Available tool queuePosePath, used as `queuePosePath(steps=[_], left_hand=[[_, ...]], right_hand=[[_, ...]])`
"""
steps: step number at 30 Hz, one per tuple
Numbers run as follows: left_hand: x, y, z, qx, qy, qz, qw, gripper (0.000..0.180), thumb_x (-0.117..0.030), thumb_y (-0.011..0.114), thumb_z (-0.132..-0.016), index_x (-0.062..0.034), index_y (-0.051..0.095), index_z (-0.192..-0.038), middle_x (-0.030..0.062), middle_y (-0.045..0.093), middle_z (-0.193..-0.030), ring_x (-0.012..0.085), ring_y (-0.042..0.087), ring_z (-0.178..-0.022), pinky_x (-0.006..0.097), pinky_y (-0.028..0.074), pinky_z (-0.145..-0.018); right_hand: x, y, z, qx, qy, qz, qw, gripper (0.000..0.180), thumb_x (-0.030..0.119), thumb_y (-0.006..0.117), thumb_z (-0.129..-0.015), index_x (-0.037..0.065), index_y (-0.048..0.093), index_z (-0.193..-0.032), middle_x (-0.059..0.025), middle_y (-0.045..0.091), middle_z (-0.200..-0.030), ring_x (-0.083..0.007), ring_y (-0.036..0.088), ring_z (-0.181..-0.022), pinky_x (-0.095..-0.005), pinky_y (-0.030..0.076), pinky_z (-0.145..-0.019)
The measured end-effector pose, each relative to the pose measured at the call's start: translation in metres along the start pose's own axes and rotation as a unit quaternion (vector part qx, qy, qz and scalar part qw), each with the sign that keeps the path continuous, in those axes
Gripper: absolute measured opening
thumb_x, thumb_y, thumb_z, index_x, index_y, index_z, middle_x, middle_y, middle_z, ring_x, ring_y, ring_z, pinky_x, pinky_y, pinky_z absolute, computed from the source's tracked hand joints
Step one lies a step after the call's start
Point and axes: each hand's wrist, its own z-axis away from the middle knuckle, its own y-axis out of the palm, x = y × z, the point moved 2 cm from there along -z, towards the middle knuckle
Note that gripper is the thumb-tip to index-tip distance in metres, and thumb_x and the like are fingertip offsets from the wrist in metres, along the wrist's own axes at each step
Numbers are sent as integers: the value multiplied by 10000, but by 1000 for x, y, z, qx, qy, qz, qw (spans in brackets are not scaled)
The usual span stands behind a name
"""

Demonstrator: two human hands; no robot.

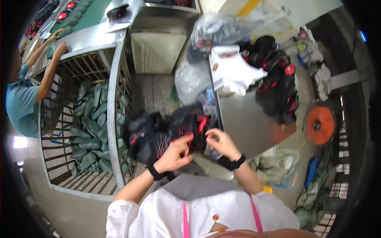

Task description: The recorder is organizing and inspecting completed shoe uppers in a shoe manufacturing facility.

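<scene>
A big metal cage bin [113, 119] fills the left side of the frame, and many dark green shoe soles [92, 131] lie piled inside it. Right of the middle, a shiny metal table [248, 123] stretches up toward the top. A heap of black and red shoe parts [278, 85] sits on its upper right part, with a white plastic bag [234, 69] just beside the heap and a clear plastic bag [216, 29] of more parts above that. At the far left edge, another person in a blue shirt [20, 107] reaches both arms up onto a long work bench [85, 37] in the upper left corner. An orange round spool [319, 125] stands at the right edge. In the middle of the frame lies a bundle of black shoe uppers [158, 133] with red marks, at the table's near left edge. The left hand [174, 154] is curled closed, gripping this bundle from below. The right hand [222, 142] pinches the bundle's right end with bent fingers. Both wrists wear 1 black band each.
</scene>
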Motion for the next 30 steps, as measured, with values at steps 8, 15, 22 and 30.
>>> queuePosePath(steps=[8, 15, 22, 30], left_hand=[[-7, 29, 21, 90, -122, -74, 986, 265, -230, 539, -793, 22, 620, -812, 133, 596, -993, 274, 600, -831, 344, 473, -737], [-10, 37, 31, 19, -144, -151, 978, 297, -228, 529, -824, 55, 620, -807, 155, 596, -996, 301, 600, -846, 346, 476, -748], [-19, 39, 32, 29, -175, -181, 967, 315, -242, 487, -848, 44, 617, -824, 153, 600, -978, 301, 591, -874, 349, 470, -770], [-4, 41, 40, 37, -179, -217, 959, 319, -251, 464, -853, 35, 601, -890, 180, 593, -979, 323, 575, -908, 365, 456, -795]], right_hand=[[10, 38, -28, 145, -247, 93, 954, 174, 118, 485, -856, 37, 580, -977, -107, 611, -923, -252, 593, -843, -313, 457, -727], [-26, 32, -26, 79, -206, 324, 920, 207, 246, 498, -821, 122, 625, -926, -90, 630, -901, -268, 598, -850, -380, 473, -710], [-50, 7, -12, 222, -49, 472, 851, 535, 571, 398, -828, 110, 670, -849, -163, 645, -824, -337, 622, -805, -431, 491, -689], [-13, 3, -58, 146, -220, 257, 930, 210, 215, 486, -826, 53, 605, -890, -168, 615, -790, -342, 596, -744, -417, 474, -662]])
